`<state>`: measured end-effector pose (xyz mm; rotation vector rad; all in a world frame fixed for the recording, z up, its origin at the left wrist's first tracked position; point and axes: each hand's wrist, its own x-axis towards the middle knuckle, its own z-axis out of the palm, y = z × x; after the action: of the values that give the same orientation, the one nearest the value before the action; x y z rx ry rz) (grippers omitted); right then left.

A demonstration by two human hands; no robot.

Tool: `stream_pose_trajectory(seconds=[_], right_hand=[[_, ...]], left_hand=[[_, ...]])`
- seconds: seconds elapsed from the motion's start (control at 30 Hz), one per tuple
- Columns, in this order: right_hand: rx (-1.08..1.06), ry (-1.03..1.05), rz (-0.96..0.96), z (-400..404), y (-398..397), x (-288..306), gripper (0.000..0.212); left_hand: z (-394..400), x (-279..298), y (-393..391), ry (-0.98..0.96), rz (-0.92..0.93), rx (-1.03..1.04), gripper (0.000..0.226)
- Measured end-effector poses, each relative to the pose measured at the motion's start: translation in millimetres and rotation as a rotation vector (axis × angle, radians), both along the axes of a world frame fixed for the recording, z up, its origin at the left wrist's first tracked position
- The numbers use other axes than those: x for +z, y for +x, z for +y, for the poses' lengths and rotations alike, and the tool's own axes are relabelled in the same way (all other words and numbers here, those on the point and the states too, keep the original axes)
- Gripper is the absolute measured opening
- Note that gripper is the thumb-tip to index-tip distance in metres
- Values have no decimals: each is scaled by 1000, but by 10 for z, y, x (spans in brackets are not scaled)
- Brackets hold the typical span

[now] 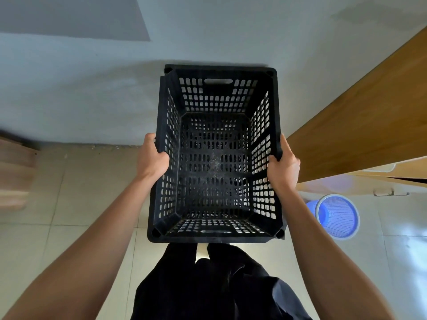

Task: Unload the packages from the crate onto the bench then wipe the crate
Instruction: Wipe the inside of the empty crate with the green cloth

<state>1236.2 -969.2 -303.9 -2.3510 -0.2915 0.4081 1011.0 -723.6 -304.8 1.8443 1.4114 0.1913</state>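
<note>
A black plastic crate (pixel 216 236) with slotted walls and floor fills the middle of the head view, held up in front of me above the tiled floor. Nothing lies inside it; its bottom shows pale dusty marks. My left hand (pixel 152 158) grips the left long rim, fingers curled over the edge into the crate. My right hand (pixel 283 165) grips the right long rim the same way. No packages are in view.
A wooden door or panel (pixel 360 125) slants along the right. A blue slotted waste basket (pixel 335 215) stands on the floor at lower right. A pale wall (pixel 92 88) lies ahead, wooden furniture (pixel 16 172) at the left edge. My dark trousers (pixel 208 285) show below.
</note>
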Motion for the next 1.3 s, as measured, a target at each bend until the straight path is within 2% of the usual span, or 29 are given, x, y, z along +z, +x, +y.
stream_pose_trajectory(seconds=[0.37,0.63,0.77,1.1,1.3], right_hand=[[175,25,-15,-13,-61,394,74],[383,39,10,414,-689,507,72],[501,42,-11,736,-1136,505,71],[815,63,-92,1552,-2786,593,68],[961,85,-63,1839,-4030,699,69]], left_hand=[[-328,381,-431,87,-51,143,44],[-543,575,-1411,165,-6,339,43],[-600,614,-2034,197,-18,459,31],[-699,616,-3866,212,-74,749,40],[-767,669,-5086,211,-88,882,39]])
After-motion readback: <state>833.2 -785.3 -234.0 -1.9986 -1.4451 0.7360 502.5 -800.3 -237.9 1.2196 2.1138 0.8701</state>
